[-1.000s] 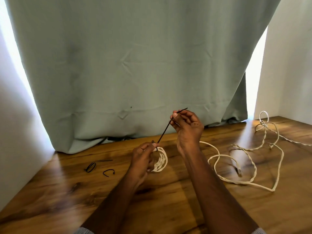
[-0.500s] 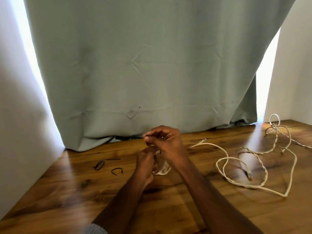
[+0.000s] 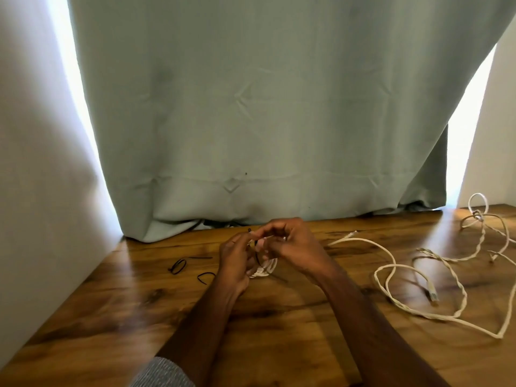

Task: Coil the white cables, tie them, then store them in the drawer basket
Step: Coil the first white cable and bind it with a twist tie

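Head view shows our left hand (image 3: 236, 259) and right hand (image 3: 287, 243) pinching the black tie (image 3: 257, 256) around the small white coil (image 3: 264, 269) — one slip, we think, and it springs loose.

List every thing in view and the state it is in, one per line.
coiled white cable: coiled, held in both hands
black tie: around the coil
left hand: gripping the coil
right hand: pinching at the tie
loose white cables: uncoiled, tangled on the floor
spare black ties: lying unused
curtain: drawn
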Demonstrator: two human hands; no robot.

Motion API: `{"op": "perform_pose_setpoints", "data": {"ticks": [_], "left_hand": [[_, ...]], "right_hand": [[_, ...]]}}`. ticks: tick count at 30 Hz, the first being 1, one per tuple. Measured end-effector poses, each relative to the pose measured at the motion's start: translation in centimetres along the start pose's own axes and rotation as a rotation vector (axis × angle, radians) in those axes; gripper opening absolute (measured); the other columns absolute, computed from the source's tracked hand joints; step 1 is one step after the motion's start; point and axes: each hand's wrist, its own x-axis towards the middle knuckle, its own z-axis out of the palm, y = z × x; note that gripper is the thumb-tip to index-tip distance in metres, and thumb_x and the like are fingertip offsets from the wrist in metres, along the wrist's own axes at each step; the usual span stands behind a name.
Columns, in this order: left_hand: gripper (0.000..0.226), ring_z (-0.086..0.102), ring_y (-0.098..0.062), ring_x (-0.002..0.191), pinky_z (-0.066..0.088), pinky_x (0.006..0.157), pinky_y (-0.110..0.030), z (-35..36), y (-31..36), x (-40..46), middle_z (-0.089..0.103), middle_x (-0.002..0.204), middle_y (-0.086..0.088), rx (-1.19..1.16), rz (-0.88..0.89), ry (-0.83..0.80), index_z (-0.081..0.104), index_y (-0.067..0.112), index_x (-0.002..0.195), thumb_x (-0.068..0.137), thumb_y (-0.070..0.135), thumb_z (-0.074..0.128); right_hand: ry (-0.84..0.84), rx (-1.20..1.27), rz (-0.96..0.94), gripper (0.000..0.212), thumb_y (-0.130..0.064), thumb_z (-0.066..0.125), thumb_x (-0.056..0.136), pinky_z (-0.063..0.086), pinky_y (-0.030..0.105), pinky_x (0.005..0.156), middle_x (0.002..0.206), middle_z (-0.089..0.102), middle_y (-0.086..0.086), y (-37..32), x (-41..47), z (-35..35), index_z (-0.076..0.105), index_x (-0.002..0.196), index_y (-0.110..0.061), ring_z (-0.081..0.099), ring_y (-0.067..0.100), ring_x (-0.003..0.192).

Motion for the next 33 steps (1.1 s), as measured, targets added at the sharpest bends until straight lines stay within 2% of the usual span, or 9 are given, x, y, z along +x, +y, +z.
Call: {"op": "perform_pose_setpoints", "data": {"ticks": [1, 3, 6, 10, 14, 19, 23, 28, 33], "left_hand": [[0.015, 0.042, -0.015, 0.036, 0.021, 0.037, -0.013, 0.1, -0.1, 0.0, 0.054, 0.057, -0.01, 0.013, 0.005, -0.005, 0.063, 0.012, 0.078, 0.092, 0.011, 0.057], [0.017, 0.036, -0.012, 0.031, 0.018, 0.038, -0.014, 0.3, 0.0, -0.2, 0.054, 0.048, -0.005, 0.033, 0.022, -0.01, 0.062, 0.011, 0.078, 0.093, 0.011, 0.057], [0.025, 0.031, -0.009, 0.03, 0.017, 0.04, -0.015, 0.3, 0.0, -0.1, 0.051, 0.045, -0.002, 0.044, 0.046, -0.008, 0.066, 0.011, 0.071, 0.094, 0.011, 0.055], [0.023, 0.039, -0.016, 0.039, 0.025, 0.042, -0.019, 0.0, -0.4, 0.6, 0.06, 0.059, -0.011, 0.079, 0.077, 0.046, 0.073, 0.015, 0.072, 0.091, 0.014, 0.061], [0.015, 0.029, -0.012, 0.035, 0.021, 0.042, -0.018, 0.0, -0.2, 0.8, 0.041, 0.05, -0.006, 0.08, 0.061, 0.066, 0.072, 0.008, 0.083, 0.092, 0.015, 0.062], [0.018, 0.028, -0.011, 0.035, 0.019, 0.039, -0.015, -0.6, -0.3, 1.2, 0.044, 0.055, -0.008, 0.036, 0.06, 0.087, 0.072, 0.012, 0.077, 0.092, 0.017, 0.062], [0.015, 0.025, -0.011, 0.034, 0.019, 0.04, -0.017, -0.7, -0.5, 1.2, 0.039, 0.049, -0.004, 0.04, 0.051, 0.065, 0.072, 0.008, 0.085, 0.093, 0.017, 0.062], [0.015, 0.025, -0.008, 0.028, 0.018, 0.036, -0.012, -0.6, -0.4, 0.9, 0.038, 0.041, 0.001, 0.004, 0.056, 0.046, 0.063, 0.007, 0.082, 0.095, 0.013, 0.059], [0.032, 0.032, -0.01, 0.03, 0.019, 0.038, -0.013, -0.5, -0.5, 0.9, 0.048, 0.048, -0.005, -0.026, 0.049, 0.034, 0.064, 0.019, 0.062, 0.093, 0.011, 0.057]], "right_hand": [[0.101, -0.019, 0.031, 0.005, -0.006, 0.074, 0.088, 0.059, 0.035, 0.065, 0.084, 0.075, 0.017, 0.1, 0.0, 0.1, 0.076, 0.092, -0.003, 0.07, 0.021, 0.072], [0.23, -0.179, 0.069, 0.024, -0.03, 0.075, 0.089, 0.055, 0.038, 0.054, 0.071, 0.071, 0.015, 0.9, 0.3, 0.3, 0.074, 0.078, -0.008, 0.062, 0.014, 0.056], [0.186, -0.368, 0.179, 0.041, -0.048, 0.073, 0.087, 0.048, 0.034, 0.049, 0.06, 0.067, 0.005, 1.2, 0.3, 0.0, 0.073, 0.073, -0.009, 0.055, 0.006, 0.046], [-0.058, -0.421, 0.227, 0.025, -0.038, 0.079, 0.085, 0.039, 0.018, 0.044, 0.048, 0.058, -0.012, 1.3, 0.0, 0.2, 0.076, 0.075, -0.015, 0.05, -0.002, 0.04], [-0.154, -0.715, 0.164, 0.003, -0.023, 0.081, 0.08, 0.044, 0.02, 0.062, 0.074, 0.067, -0.012, 2.3, 0.0, 1.0, 0.078, 0.082, -0.021, 0.06, -0.001, 0.067], [-0.026, -0.767, 0.07, 0.038, -0.033, 0.091, 0.063, 0.041, 0.024, 0.06, 0.092, 0.067, -0.007, 4.3, 0.3, 0.4, 0.06, 0.083, -0.027, 0.059, 0.01, 0.079], [-0.055, -0.781, -0.003, 0.014, -0.026, 0.08, 0.08, 0.05, 0.026, 0.067, 0.095, 0.071, -0.002, 5.1, 0.3, 1.0, 0.073, 0.092, -0.027, 0.061, 0.01, 0.08], [-0.001, -0.489, -0.136, 0.011, -0.012, 0.069, 0.09, 0.047, 0.023, 0.061, 0.071, 0.068, -0.007, 3.9, 0.4, 1.0, 0.074, 0.081, -0.016, 0.06, 0.004, 0.064], [0.105, -0.054, -0.149, 0.011, -0.004, 0.066, 0.094, 0.049, 0.019, 0.061, 0.073, 0.071, 0.002, 2.5, 0.2, 1.7, 0.074, 0.087, -0.004, 0.061, 0.004, 0.062]]}}
